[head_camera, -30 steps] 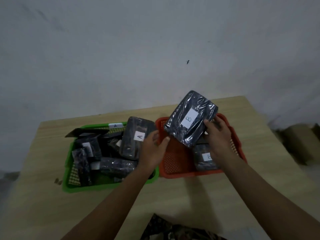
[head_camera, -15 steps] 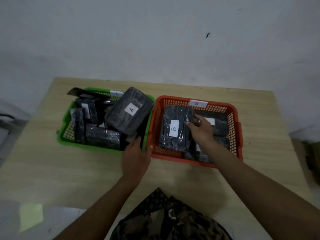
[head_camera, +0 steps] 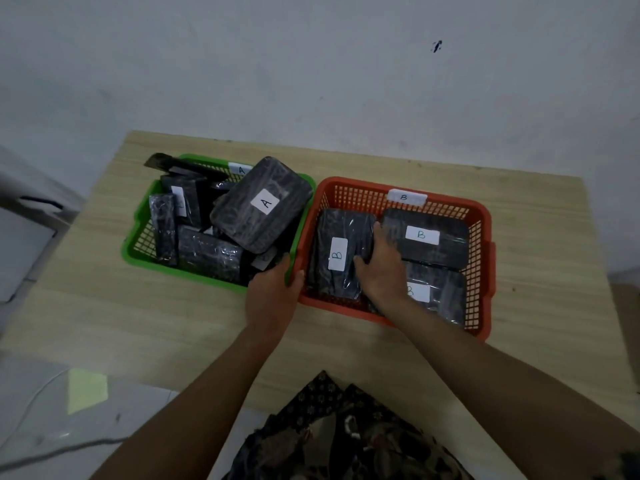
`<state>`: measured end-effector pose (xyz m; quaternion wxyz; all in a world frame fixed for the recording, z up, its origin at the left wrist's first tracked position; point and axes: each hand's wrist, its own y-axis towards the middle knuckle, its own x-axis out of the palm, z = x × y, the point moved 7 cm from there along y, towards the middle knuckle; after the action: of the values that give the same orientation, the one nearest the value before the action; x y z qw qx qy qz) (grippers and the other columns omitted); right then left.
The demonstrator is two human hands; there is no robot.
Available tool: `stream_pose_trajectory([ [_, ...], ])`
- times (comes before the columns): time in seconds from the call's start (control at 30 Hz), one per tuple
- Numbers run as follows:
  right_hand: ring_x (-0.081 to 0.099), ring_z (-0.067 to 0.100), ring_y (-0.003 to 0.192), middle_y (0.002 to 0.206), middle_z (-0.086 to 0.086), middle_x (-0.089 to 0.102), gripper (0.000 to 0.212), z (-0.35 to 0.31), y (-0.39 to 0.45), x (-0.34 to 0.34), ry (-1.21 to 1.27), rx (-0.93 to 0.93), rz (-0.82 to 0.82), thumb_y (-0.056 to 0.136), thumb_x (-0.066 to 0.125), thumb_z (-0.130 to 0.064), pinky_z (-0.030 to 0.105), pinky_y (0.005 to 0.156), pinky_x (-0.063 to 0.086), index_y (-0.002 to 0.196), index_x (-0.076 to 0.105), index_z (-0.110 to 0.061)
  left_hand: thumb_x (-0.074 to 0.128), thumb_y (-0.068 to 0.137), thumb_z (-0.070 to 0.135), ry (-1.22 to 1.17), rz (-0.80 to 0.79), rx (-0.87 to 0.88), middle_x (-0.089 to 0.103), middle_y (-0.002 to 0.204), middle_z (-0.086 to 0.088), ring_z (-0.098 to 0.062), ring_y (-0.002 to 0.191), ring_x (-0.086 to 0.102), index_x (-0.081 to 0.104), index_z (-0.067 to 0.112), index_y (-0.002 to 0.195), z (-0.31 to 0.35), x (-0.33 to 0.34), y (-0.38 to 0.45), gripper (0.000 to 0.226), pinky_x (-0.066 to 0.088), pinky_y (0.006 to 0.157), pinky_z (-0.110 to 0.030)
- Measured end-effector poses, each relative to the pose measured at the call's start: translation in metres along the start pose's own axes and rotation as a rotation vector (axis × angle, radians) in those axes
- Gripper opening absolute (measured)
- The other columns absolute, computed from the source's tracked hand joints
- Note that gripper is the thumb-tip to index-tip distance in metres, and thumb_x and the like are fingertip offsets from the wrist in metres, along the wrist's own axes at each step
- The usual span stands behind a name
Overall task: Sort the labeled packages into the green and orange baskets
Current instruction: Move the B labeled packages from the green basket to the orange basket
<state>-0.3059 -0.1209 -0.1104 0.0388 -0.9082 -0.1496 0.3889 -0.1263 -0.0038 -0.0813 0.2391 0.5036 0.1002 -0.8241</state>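
The black plastic-wrapped package labelled B [head_camera: 341, 252], held up above the baskets a second ago, now lies in the orange plastic mesh basket [head_camera: 483, 237], and the right hand has come down with it.

Head view: the right hand [head_camera: 381, 268] rests on that package's right edge, its fingers [head_camera: 379, 233] curled over the edge and the thumb on the wrapping beside the white label; the package sits in the basket's left part, beside two more dark B-labelled packages [head_camera: 429, 242] on the right. The left hand [head_camera: 273, 292] grips the near right corner of the green plastic mesh basket [head_camera: 138, 252], thumb over the rim, just beside the orange one. A large black wrapped package labelled A [head_camera: 261, 204] lies tilted on top of the smaller dark packages there. Both baskets stand side by side on the pale wooden tabletop [head_camera: 540, 202].
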Motion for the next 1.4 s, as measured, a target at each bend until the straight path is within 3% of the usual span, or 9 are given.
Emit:
stream_pose_trajectory([
  [0.1, 0.020, 0.028, 0.147, 0.164, 0.007, 0.014, 0.078, -0.003, -0.013, 0.009, -0.313, -0.131, -0.047, 0.094, 0.062, -0.028, 0.041, 0.116, 0.027, 0.157, 0.017, -0.013, 0.069, 0.088, 0.027, 0.001, 0.024, 0.051, 0.064, 0.067, -0.004, -0.021, 0.053, 0.057, 0.064, 0.014, 0.104, 0.000, 0.000, 0.001, 0.021, 0.032, 0.050, -0.022],
  [0.27, 0.019, 0.028, 0.146, 0.162, 0.010, 0.021, 0.057, -0.004, -0.016, 0.015, -0.453, -0.191, -0.154, 0.097, 0.055, -0.035, 0.042, 0.116, 0.026, 0.148, 0.040, -0.013, 0.072, 0.086, 0.027, -0.011, 0.035, 0.108, 0.067, 0.069, -0.006, -0.020, 0.055, 0.061, 0.067, 0.010, 0.107, -0.002, -0.001, 0.003, 0.028, 0.038, 0.050, -0.022],
  [0.4, 0.029, 0.030, 0.142, 0.158, 0.010, 0.032, 0.051, -0.014, -0.015, 0.009, -0.366, -0.176, -0.088, 0.094, 0.059, -0.033, 0.045, 0.113, 0.032, 0.141, 0.050, -0.015, 0.072, 0.085, 0.037, -0.065, 0.026, 0.120, 0.074, 0.080, -0.003, -0.017, 0.066, 0.069, 0.071, 0.016, 0.110, -0.007, -0.016, 0.007, 0.033, 0.055, 0.055, -0.031],
  [0.6, 0.044, 0.022, 0.133, 0.141, 0.005, 0.053, 0.036, -0.077, -0.015, 0.017, -0.120, -0.268, 0.018, 0.096, 0.058, -0.033, 0.039, 0.108, 0.039, 0.126, 0.064, -0.013, 0.069, 0.086, 0.044, -0.046, 0.235, 0.218, 0.072, 0.085, 0.008, -0.009, 0.064, 0.066, 0.073, 0.024, 0.099, -0.030, -0.083, 0.024, 0.024, 0.052, 0.053, -0.028],
  [0.73, 0.055, 0.016, 0.114, 0.123, 0.000, 0.062, 0.036, -0.120, -0.015, 0.037, 0.137, -0.154, 0.045, 0.096, 0.057, -0.040, 0.026, 0.090, 0.042, 0.122, 0.064, -0.016, 0.070, 0.087, 0.038, -0.059, 0.270, 0.216, 0.066, 0.095, 0.000, -0.013, 0.073, 0.067, 0.070, 0.016, 0.108, -0.066, -0.113, 0.049, 0.030, 0.053, 0.057, -0.028],
  [0.9, 0.052, 0.008, 0.088, 0.089, -0.024, 0.051, 0.026, -0.140, -0.010, 0.064, 0.402, 0.144, 0.046, 0.090, 0.064, -0.047, 0.026, 0.074, 0.040, 0.103, 0.057, -0.026, 0.070, 0.085, 0.048, -0.242, 0.037, -0.005, 0.067, 0.119, -0.006, -0.014, 0.103, 0.063, 0.058, 0.013, 0.131, -0.104, -0.103, 0.089, 0.060, 0.047, 0.086, -0.023],
  [1.13, 0.063, 0.003, 0.076, 0.101, -0.003, 0.070, 0.032, -0.147, -0.007, 0.080, 0.630, 0.337, 0.153, 0.086, 0.075, -0.022, 0.006, 0.044, 0.042, 0.115, 0.066, -0.015, 0.073, 0.086, 0.030, -0.661, -0.340, -0.213, 0.070, 0.112, -0.008, -0.021, 0.098, 0.068, 0.064, 0.013, 0.122, -0.113, -0.067, 0.116, 0.041, 0.058, 0.087, -0.042],
  [1.23, 0.062, 0.006, 0.088, 0.111, -0.002, 0.064, 0.037, -0.153, -0.006, 0.083, 0.686, 0.321, 0.203, 0.086, 0.075, -0.017, 0.012, 0.060, 0.048, 0.117, 0.055, -0.020, 0.073, 0.086, 0.021, -0.871, -0.385, -0.306, 0.070, 0.107, -0.007, -0.015, 0.090, 0.070, 0.065, 0.012, 0.116, -0.132, -0.069, 0.120, 0.033, 0.059, 0.072, -0.024],
  [1.4, 0.059, -0.001, 0.091, 0.107, -0.012, 0.060, 0.047, -0.181, -0.006, 0.113, 0.794, 0.249, 0.125, 0.084, 0.076, -0.009, 0.020, 0.075, 0.051, 0.116, 0.046, -0.027, 0.073, 0.084, 0.015, -0.892, -0.426, -0.353, 0.074, 0.098, -0.005, -0.019, 0.086, 0.072, 0.070, 0.017, 0.097, -0.190, -0.092, 0.127, 0.013, 0.057, 0.066, -0.024],
])
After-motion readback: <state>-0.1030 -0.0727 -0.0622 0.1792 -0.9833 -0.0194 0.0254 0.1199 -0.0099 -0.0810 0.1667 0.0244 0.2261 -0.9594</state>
